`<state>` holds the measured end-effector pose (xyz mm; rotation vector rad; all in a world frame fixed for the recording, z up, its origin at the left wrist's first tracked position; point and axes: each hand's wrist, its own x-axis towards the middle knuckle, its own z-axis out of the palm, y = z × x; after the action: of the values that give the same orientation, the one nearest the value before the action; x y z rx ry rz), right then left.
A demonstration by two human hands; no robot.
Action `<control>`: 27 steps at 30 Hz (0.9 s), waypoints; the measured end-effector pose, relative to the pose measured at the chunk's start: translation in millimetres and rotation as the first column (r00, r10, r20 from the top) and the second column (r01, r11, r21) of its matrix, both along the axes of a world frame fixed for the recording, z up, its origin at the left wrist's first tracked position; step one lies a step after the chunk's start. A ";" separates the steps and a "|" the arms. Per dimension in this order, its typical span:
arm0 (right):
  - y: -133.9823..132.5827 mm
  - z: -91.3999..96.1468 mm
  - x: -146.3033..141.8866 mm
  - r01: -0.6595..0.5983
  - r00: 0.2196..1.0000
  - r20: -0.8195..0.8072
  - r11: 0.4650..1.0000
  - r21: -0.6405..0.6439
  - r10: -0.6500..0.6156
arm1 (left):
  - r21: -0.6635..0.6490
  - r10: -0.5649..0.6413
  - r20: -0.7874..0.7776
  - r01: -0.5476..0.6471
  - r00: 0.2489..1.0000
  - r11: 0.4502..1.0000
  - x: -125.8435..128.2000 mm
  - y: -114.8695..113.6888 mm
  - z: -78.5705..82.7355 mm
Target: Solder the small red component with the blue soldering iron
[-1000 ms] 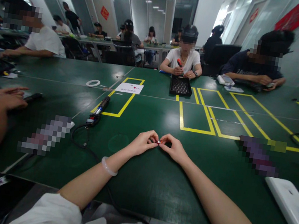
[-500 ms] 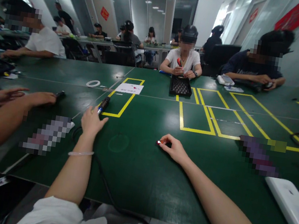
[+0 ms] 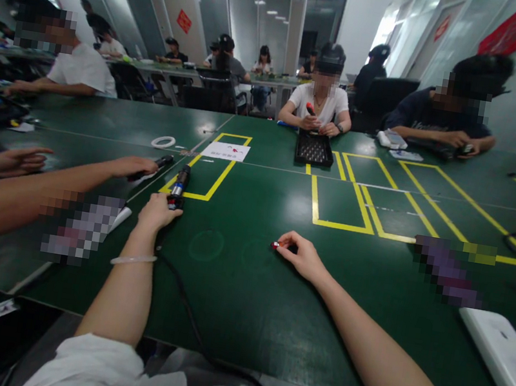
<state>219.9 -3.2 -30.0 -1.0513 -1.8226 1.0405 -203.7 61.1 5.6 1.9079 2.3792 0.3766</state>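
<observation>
My left hand (image 3: 157, 211) is closed around the lower end of a black cylindrical tool (image 3: 180, 184) with a silver-blue band and a bit of red. The tool points away from me beside a yellow tape outline; its exact kind is unclear. My right hand (image 3: 300, 255) rests over the green table, pinching a small red piece with a white spot (image 3: 274, 245) between thumb and fingertips. Most of that piece is hidden. A black cable (image 3: 185, 309) runs from near my left wrist down over the table edge.
A co-worker's hand (image 3: 137, 166) reaches in from the left, holding a dark tool (image 3: 160, 164). A paper sheet (image 3: 225, 151), a tape roll (image 3: 163, 142) and a black tray (image 3: 314, 150) lie farther off. A white power bank (image 3: 500, 362) sits at right.
My left hand's fingers have closed on the black tool, which has turned slightly and shows more of its body. The co-worker's hand at left has moved right. My right hand stays still.
</observation>
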 end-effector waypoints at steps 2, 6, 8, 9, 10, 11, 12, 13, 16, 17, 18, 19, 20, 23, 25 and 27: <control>0.4 0.3 -0.6 0.006 1.000 0.012 1.000 0.003 -0.006 | -0.039 0.088 -0.041 -0.089 0.995 0.995 12.8 1.0 -0.2; 2.0 -0.4 -0.9 0.011 1.000 0.022 1.000 0.010 -0.011 | -0.088 0.067 -0.110 -0.077 0.992 0.993 50.7 -1.7 3.4; 3.0 -1.8 -0.7 0.009 1.000 0.015 1.000 0.011 -0.009 | -0.097 0.012 -0.128 -0.025 0.992 0.995 73.9 -6.2 6.3; 3.5 -2.7 -0.6 0.008 1.000 0.007 1.000 0.012 -0.008 | -0.097 -0.020 -0.130 0.007 0.991 0.995 86.2 -9.2 7.9; 4.1 -3.7 -0.5 0.008 1.000 -0.006 1.000 0.013 -0.008 | -0.098 -0.053 -0.128 0.041 0.990 0.994 98.7 -12.6 9.3; 4.6 -4.8 -0.3 0.009 1.000 -0.023 1.000 0.015 -0.009 | -0.102 -0.085 -0.123 0.073 0.989 0.992 111.4 -16.4 10.7; 5.1 -5.9 -0.2 0.012 0.999 -0.043 1.000 0.016 -0.011 | -0.105 -0.119 -0.118 0.107 0.986 0.989 124.0 -20.6 11.9; 5.6 -6.9 -0.1 0.015 0.998 -0.064 1.000 0.018 -0.013 | -0.107 -0.150 -0.115 0.138 0.982 0.985 136.4 -25.0 12.8; 6.5 -8.8 0.4 0.018 0.996 -0.087 0.999 0.028 -0.016 | -0.085 -0.259 -0.099 0.251 0.961 0.964 171.0 -39.2 13.7; 6.6 -8.9 0.6 0.021 0.996 -0.084 0.999 0.034 -0.018 | -0.071 -0.300 -0.090 0.295 0.950 0.953 181.3 -44.0 13.2; 6.6 -8.9 0.8 0.025 0.997 -0.080 0.999 0.042 -0.022 | -0.056 -0.342 -0.078 0.338 0.937 0.939 190.7 -48.5 12.4; 6.6 -8.8 1.1 0.031 0.997 -0.078 0.998 0.052 -0.027 | -0.042 -0.383 -0.065 0.380 0.922 0.924 199.3 -52.9 11.3; 6.6 -8.7 1.3 0.037 0.997 -0.076 0.997 0.060 -0.033 | -0.029 -0.419 -0.054 0.418 0.906 0.908 207.1 -56.8 10.1; 7.0 -8.5 2.0 0.043 0.997 -0.061 0.995 0.084 -0.038 | -0.002 -0.497 -0.025 0.497 0.867 0.867 224.7 -66.0 6.1; 7.3 -8.5 2.2 0.040 0.998 -0.048 0.994 0.104 -0.035 | 0.011 -0.527 -0.004 0.527 0.850 0.850 231.9 -69.8 4.1; 7.4 -8.5 2.1 0.037 0.999 -0.040 0.991 0.129 -0.032 | 0.020 -0.549 0.019 0.548 0.836 0.836 235.9 -72.4 3.0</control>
<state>222.0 4.2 -38.5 -0.9755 -1.8100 0.9033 32.2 -11.3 8.6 2.4471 1.6894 0.3617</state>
